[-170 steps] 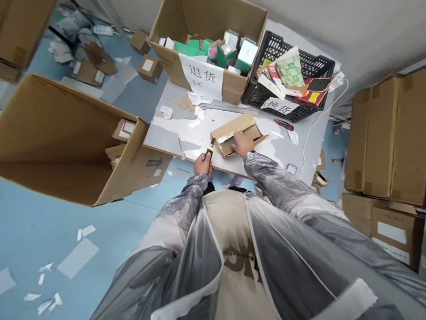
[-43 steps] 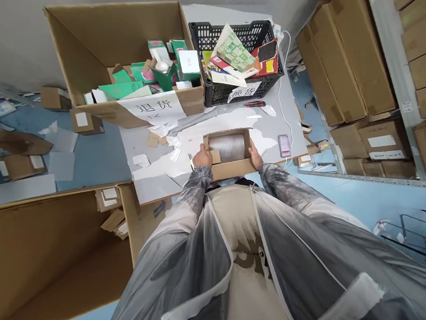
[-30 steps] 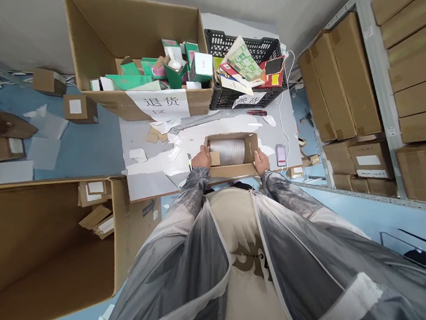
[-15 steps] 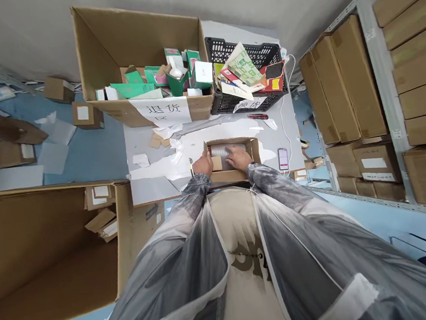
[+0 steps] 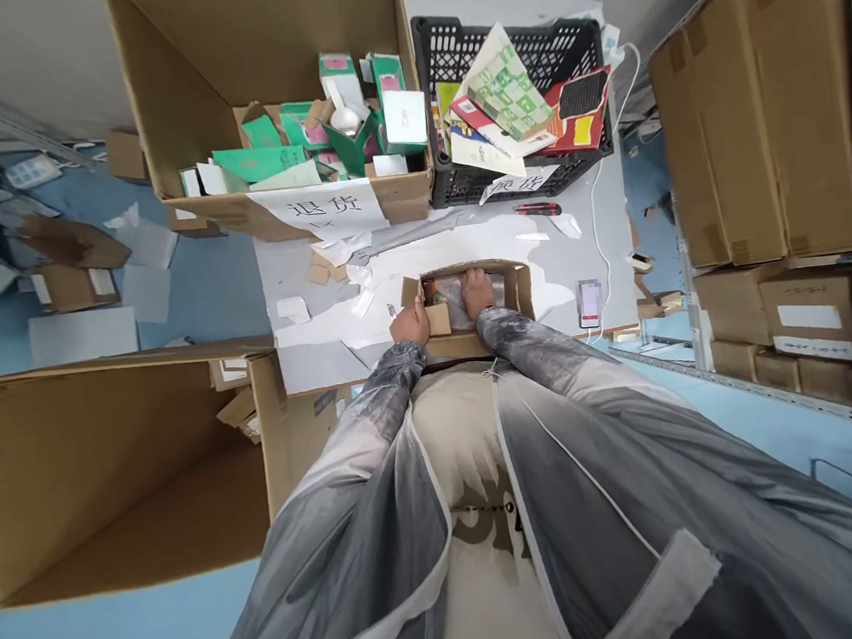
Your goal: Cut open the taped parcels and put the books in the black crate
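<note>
A small cardboard box (image 5: 459, 346) lies open in front of me on the table. My left hand (image 5: 409, 323) grips its left side near the flap, thumb up along the edge. Inside the box is clear plastic packaging (image 5: 454, 292) with a small orange and green patch showing at its left. My right hand (image 5: 478, 292) reaches into the box with its fingers curled down onto the packaging; the fingertips are hidden. A small cardboard flap (image 5: 438, 319) stands beside my left hand.
Behind stand a big carton (image 5: 197, 216) of green and white boxes and a black crate (image 5: 451, 191) of booklets. A red-black cutter (image 5: 538, 209), paper scraps (image 5: 294, 310) and a phone (image 5: 588, 304) lie on the table. A large open carton (image 5: 109, 471) stands left, shelved boxes (image 5: 808, 303) right.
My right hand has moved up and deeper into the box, its fingers now curled over the packaging. An orange and green patch now shows inside. The camera view has shifted closer.
</note>
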Available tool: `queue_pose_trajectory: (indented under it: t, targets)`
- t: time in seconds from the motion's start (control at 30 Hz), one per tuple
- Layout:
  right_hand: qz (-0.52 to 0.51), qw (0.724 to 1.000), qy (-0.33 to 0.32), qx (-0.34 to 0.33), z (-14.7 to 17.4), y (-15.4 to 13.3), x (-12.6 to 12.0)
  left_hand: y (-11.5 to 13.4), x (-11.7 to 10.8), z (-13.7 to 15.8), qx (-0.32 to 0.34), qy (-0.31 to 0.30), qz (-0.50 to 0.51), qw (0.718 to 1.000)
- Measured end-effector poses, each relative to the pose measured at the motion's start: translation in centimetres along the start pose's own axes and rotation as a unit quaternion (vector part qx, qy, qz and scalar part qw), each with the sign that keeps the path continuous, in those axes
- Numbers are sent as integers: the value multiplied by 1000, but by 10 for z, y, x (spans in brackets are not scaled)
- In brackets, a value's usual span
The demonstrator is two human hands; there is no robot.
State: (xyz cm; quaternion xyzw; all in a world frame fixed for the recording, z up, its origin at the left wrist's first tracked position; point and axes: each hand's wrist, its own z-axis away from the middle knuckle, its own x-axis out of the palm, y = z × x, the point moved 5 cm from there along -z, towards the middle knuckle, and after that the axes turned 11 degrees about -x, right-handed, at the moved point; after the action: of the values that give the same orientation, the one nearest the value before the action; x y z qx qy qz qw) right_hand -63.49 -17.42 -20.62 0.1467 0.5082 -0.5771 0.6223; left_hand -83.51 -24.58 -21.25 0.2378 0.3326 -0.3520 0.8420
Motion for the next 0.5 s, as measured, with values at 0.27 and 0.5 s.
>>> queue_pose_trajectory:
  t: [0.27,0.5]
  targets:
    - [-58,998,34,8,4,18,14,-6,1,6,-19,1,-44,999]
    - [-93,994,43,27,8,13,19,-5,-4,9,-25,26,-56,998]
